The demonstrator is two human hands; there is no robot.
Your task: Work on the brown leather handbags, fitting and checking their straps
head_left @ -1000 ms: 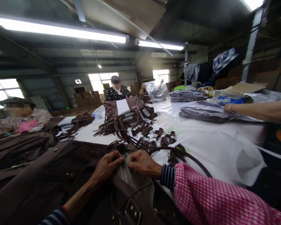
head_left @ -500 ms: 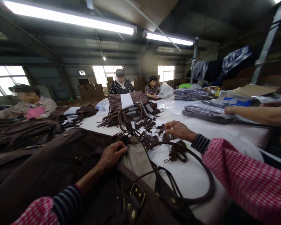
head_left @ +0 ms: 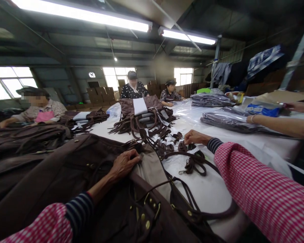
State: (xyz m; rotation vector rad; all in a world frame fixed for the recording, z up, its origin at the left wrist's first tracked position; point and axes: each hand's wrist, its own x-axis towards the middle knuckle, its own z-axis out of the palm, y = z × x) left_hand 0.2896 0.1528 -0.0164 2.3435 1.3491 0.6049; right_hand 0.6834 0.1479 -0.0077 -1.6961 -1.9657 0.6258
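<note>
A large dark brown bag (head_left: 73,175) with brass fittings lies open in front of me, its beige lining (head_left: 152,165) showing. My left hand (head_left: 125,163) is closed on the bag's edge beside the lining. Farther right, my right hand (head_left: 196,137) has its fingers pinched together at a bundled brown strap (head_left: 182,146) in a pile of straps with white wrappings. Another coiled strap (head_left: 195,165) with a metal clip rests just below that hand. The bag's long round handle curves over the white table (head_left: 207,192).
Stacked brown bags (head_left: 126,108) stand beyond the pile, and more lie at the left. Plastic-wrapped packages (head_left: 225,118) are at the right, where another person's arm (head_left: 281,125) reaches in. Three people (head_left: 133,88) sit or stand around the table.
The view has shifted slightly. My right hand has closed its fingers at the strap pile, and its forearm now covers part of the bag's handle. My left hand stays on the bag.
</note>
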